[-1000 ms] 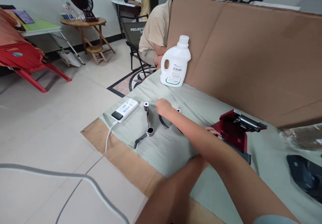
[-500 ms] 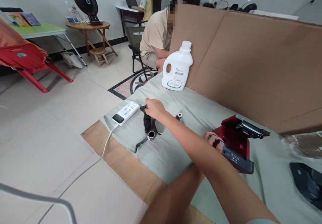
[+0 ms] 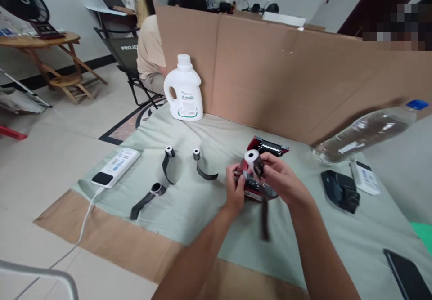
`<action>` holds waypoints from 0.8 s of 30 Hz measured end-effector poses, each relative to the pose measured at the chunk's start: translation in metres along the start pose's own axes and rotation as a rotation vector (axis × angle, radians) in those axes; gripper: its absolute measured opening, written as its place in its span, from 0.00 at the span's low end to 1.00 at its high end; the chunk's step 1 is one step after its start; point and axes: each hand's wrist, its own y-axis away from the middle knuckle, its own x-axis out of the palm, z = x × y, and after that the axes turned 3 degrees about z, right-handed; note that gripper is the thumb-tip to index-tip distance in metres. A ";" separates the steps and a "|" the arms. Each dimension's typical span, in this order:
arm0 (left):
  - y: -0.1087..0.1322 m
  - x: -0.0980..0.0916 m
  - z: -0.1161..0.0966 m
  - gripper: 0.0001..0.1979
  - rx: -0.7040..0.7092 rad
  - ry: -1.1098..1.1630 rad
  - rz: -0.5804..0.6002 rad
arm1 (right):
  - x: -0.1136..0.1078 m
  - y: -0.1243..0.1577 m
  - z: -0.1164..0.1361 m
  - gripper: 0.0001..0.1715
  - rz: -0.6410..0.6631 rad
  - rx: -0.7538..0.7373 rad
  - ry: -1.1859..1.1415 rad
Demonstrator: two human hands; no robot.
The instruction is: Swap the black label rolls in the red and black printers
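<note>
My right hand (image 3: 283, 181) pinches a small roll of dark strip (image 3: 253, 157) with a white core, its loose tail hanging down. Under the roll, my left hand (image 3: 235, 187) grips the side of a small red and black printer-like machine (image 3: 253, 195). The machine's lid (image 3: 268, 148) is raised, and my hands and the roll hide part of its inside. Left of my hands, another roll (image 3: 196, 154), a second roll (image 3: 169, 151) and a third, wider-cored roll (image 3: 158, 188) lie on the green cloth with their dark tails unwound.
A white detergent jug (image 3: 185, 93) stands before a cardboard panel (image 3: 256, 75). A corded power bank (image 3: 116, 167) lies left. Rightward are a clear bottle (image 3: 367, 131), a black device (image 3: 340, 191), a white power bank (image 3: 366, 177) and a phone (image 3: 407, 273). A person (image 3: 151, 48) sits behind.
My right hand has come back from the rolls at the left to above the machine, now holding a roll. My left hand stays on the machine. The view has turned right.
</note>
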 end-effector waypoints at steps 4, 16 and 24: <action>0.004 -0.002 -0.002 0.25 0.208 -0.156 -0.045 | -0.041 0.014 -0.019 0.12 -0.277 0.054 0.594; 0.003 -0.013 -0.015 0.14 0.407 -0.478 0.101 | -0.045 -0.024 -0.040 0.16 -0.261 0.313 1.461; 0.007 -0.010 -0.018 0.16 0.506 -0.424 0.111 | -0.049 -0.010 -0.043 0.14 -0.288 0.297 1.281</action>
